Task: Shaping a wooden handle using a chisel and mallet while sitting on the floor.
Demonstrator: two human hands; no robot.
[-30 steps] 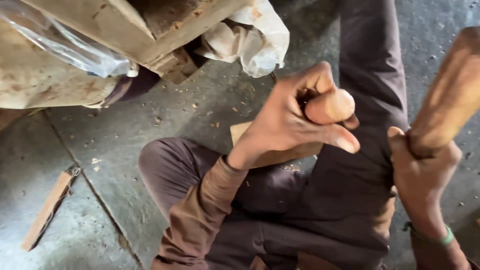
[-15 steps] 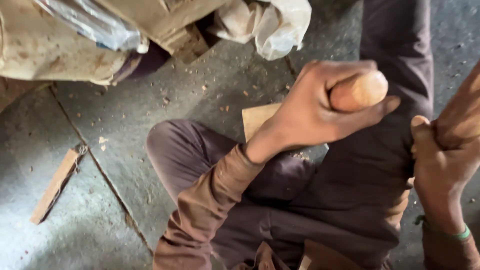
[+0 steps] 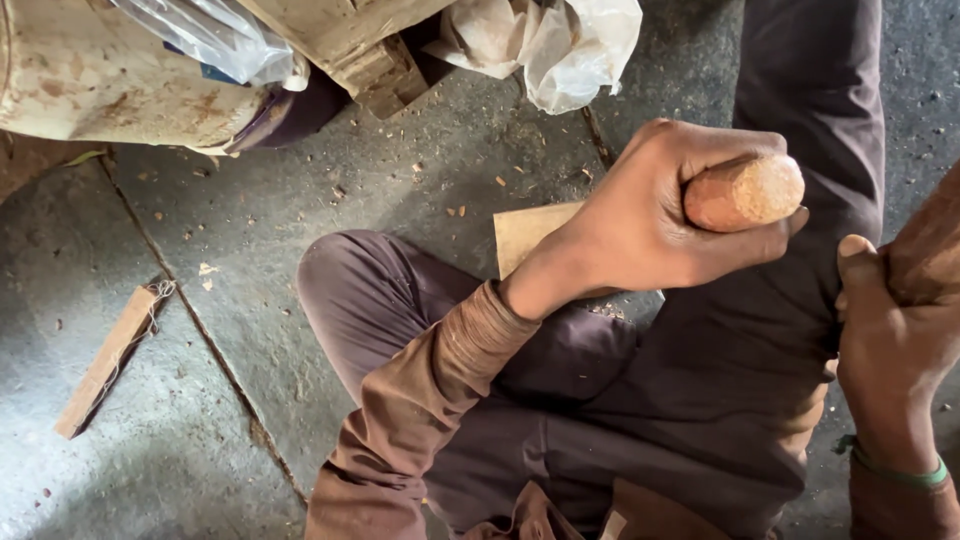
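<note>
Snugly — wooden handle [image 3: 745, 192] inside left grip [image 3: 660, 215]

Pretty dim, soft daylight overall, no hard shadows. The plastic bag [image 3: 560, 50] at the top catches the brightest glare. Lower left of the floor [image 3: 150, 470] falls darker. Focus is decent mid-frame, and the right hand [image 3: 890, 350] at the edge looks slightly soft.

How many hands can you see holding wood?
2. The left hand grips a round-ended wooden handle above the lap. The right hand grips a wooden piece at the right edge. Other hands may lie outside the picture.
</note>
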